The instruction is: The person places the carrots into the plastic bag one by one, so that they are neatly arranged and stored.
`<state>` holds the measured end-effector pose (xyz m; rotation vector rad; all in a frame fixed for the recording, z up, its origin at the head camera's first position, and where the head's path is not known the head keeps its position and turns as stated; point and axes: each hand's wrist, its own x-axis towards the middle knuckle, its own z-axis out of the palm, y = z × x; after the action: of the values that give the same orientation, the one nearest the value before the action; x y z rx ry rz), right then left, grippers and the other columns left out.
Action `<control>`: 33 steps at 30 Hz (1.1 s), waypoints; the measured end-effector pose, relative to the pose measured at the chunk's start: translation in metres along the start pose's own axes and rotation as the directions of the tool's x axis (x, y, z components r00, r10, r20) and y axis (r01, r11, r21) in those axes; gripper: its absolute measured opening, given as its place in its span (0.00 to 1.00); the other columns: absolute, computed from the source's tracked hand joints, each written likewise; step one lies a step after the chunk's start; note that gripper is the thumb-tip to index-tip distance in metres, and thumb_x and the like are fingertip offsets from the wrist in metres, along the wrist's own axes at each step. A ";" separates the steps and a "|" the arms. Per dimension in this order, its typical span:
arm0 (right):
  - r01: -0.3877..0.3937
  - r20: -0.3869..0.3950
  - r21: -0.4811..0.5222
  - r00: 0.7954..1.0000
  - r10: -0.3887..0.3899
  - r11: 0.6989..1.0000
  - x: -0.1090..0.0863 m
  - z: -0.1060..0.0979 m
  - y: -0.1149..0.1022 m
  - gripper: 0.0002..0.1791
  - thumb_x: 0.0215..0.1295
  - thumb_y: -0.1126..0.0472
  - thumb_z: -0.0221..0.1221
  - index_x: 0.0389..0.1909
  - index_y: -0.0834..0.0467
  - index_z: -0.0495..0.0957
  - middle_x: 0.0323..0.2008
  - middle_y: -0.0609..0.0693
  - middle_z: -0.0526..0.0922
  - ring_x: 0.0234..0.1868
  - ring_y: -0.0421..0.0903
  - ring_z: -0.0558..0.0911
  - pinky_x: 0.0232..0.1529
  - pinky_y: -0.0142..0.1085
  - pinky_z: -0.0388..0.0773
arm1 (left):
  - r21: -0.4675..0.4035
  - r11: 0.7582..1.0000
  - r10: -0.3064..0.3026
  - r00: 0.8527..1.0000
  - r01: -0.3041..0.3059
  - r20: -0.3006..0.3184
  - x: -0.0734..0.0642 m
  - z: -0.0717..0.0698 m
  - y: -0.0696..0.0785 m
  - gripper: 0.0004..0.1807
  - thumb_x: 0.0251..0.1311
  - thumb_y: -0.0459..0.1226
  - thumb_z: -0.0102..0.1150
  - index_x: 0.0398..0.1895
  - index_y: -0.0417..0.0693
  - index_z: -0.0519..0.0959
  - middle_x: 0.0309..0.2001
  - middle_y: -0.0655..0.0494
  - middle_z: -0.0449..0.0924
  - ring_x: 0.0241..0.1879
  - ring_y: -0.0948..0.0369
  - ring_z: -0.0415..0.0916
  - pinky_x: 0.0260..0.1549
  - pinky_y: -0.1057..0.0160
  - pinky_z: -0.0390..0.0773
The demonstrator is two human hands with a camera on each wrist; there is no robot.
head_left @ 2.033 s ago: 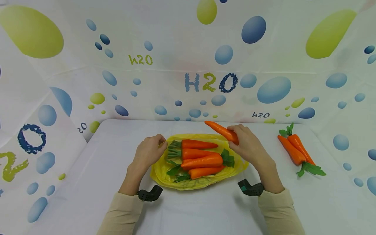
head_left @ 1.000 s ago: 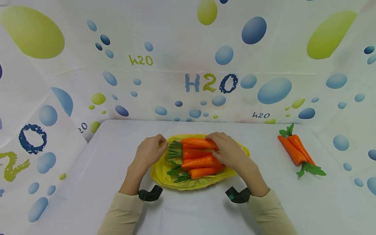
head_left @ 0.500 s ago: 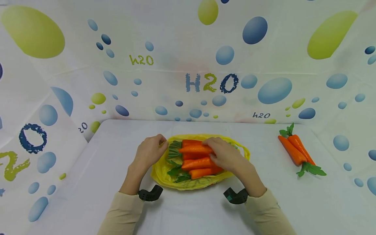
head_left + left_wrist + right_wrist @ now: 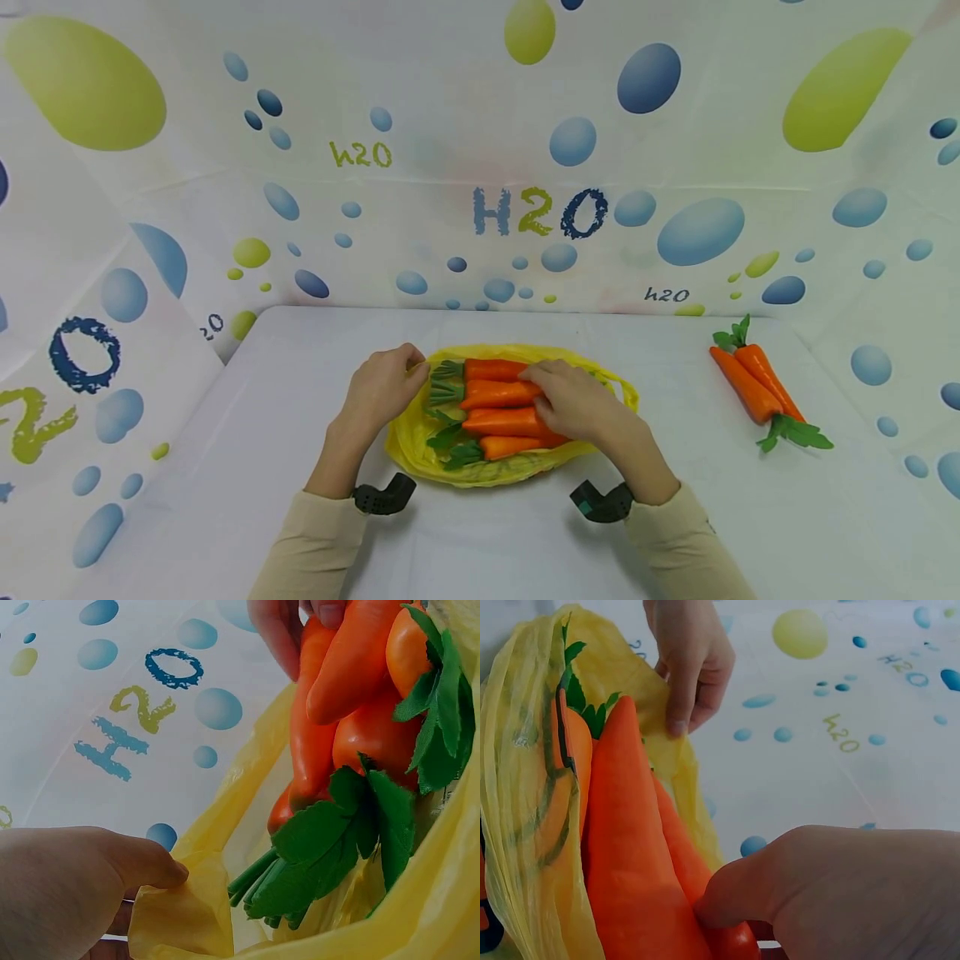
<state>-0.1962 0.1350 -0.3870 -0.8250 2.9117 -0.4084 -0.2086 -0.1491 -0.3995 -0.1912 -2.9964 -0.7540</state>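
In the head view an open yellow plastic bag [image 4: 408, 450] lies on the table, with several orange carrots [image 4: 513, 421] side by side inside. My left hand [image 4: 382, 387] pinches the bag's left edge between thumb and fingers, as the left wrist view shows with the stretched film [image 4: 184, 915]. My right hand [image 4: 577, 400] reaches over the bag's right part and grips a carrot [image 4: 498, 393] by its right end, low among the others. That end is hidden under the hand. Green leafy tops [image 4: 322, 847] of the carrots show in the left wrist view.
Two more carrots [image 4: 757, 383] with green leaves lie crossed on the table to the right of the bag. A white cloth [image 4: 225, 467] covers the table. Behind stands a backdrop [image 4: 450, 108] printed with blue and green drops and H2O lettering.
My right hand has carried the carrot from above the bag's back right corner, left and down among the others, turning its tip leftward. The left hand has kept its place at the bag.
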 end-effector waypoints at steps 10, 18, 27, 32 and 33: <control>-0.005 -0.021 -0.063 1.000 0.004 0.998 -0.001 0.001 0.001 0.21 0.70 0.59 0.58 0.62 0.57 0.78 0.59 0.56 0.80 0.60 0.56 0.78 0.64 0.53 0.75 | 0.007 1.000 0.005 1.000 -0.005 -0.004 0.002 0.000 0.000 0.15 0.70 0.42 0.53 0.50 0.42 0.81 0.44 0.47 0.86 0.29 0.58 0.74 0.31 0.63 0.79; -0.065 0.005 -0.078 0.998 0.065 0.995 -0.001 -0.002 0.001 0.23 0.71 0.56 0.58 0.64 0.57 0.75 0.62 0.56 0.79 0.64 0.57 0.76 0.66 0.56 0.72 | 0.007 1.000 0.005 1.000 -0.005 -0.003 0.001 0.000 0.000 0.15 0.70 0.42 0.53 0.49 0.42 0.81 0.44 0.47 0.86 0.29 0.58 0.74 0.30 0.63 0.78; -0.139 0.014 -0.118 0.990 0.141 0.983 -0.002 -0.004 0.003 0.25 0.73 0.48 0.55 0.64 0.57 0.75 0.62 0.56 0.80 0.63 0.59 0.75 0.66 0.61 0.69 | 0.015 1.000 0.009 1.000 -0.009 0.000 0.001 0.000 0.000 0.15 0.70 0.42 0.53 0.50 0.42 0.81 0.45 0.47 0.86 0.30 0.58 0.74 0.31 0.63 0.79; -0.144 0.009 -0.093 0.989 0.145 0.985 -0.002 -0.002 0.002 0.23 0.76 0.45 0.50 0.62 0.54 0.78 0.60 0.52 0.82 0.62 0.59 0.75 0.65 0.63 0.68 | 0.006 1.000 0.023 0.999 -0.022 -0.026 0.000 -0.001 0.000 0.15 0.70 0.43 0.53 0.49 0.42 0.81 0.45 0.46 0.87 0.30 0.58 0.75 0.32 0.61 0.81; -0.142 0.008 -0.088 0.990 0.144 0.986 -0.002 -0.002 0.002 0.23 0.76 0.45 0.49 0.61 0.53 0.79 0.60 0.51 0.82 0.61 0.58 0.75 0.64 0.62 0.68 | 0.002 1.000 0.025 0.999 -0.025 -0.031 0.000 0.000 0.000 0.16 0.70 0.43 0.53 0.49 0.42 0.81 0.45 0.46 0.87 0.30 0.58 0.75 0.33 0.60 0.81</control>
<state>-0.1960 0.1382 -0.3856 -0.6202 2.9689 -0.2636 -0.2082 -0.1497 -0.3994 -0.2141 -2.9594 -0.7449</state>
